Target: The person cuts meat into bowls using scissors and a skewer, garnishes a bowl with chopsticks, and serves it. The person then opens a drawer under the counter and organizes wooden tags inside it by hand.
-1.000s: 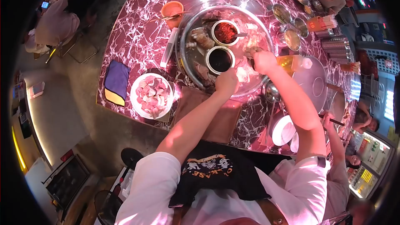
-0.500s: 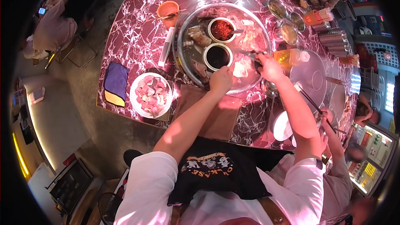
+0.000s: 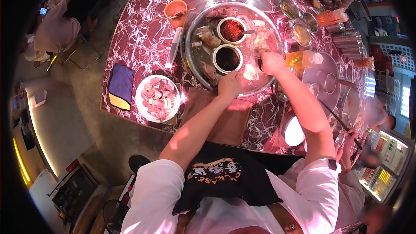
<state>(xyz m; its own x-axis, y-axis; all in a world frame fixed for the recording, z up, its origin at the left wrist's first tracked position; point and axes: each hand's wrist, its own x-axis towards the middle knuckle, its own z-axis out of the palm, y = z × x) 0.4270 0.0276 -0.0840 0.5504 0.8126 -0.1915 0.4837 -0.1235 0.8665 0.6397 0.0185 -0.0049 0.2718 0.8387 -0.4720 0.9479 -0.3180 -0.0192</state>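
A large round metal tray (image 3: pixel 189 71) holds pieces of meat (image 3: pixel 209 37), a white-rimmed bowl of red chopped sauce (image 3: pixel 232 30) with a spoon in it, and a white-rimmed bowl of dark liquid (image 3: pixel 227 58). My left hand (image 3: pixel 229 86) is closed at the tray's near edge, just below the dark bowl; whatever its fingers pinch is hidden. Over the tray's right side, my right hand (image 3: pixel 272 63) is wrapped around the dark handle of a metal utensil (image 3: pixel 260 62). Its thin metal part points left toward the dark bowl, and its kind is unclear.
Left of the tray are a white bowl of raw meat chunks (image 3: pixel 157 98), a folded purple cloth (image 3: pixel 121 84) and an orange cup (image 3: pixel 175 8). Rightward stand an oil bottle (image 3: pixel 303 60), a large round pan (image 3: pixel 323 76) and metal bowls (image 3: pixel 289 8). A co-worker's hand (image 3: pixel 350 138) holds a long dark stick.
My right hand has shifted slightly left and up over the tray with the utensil. My left hand has barely moved. The co-worker's hand has moved down and right.
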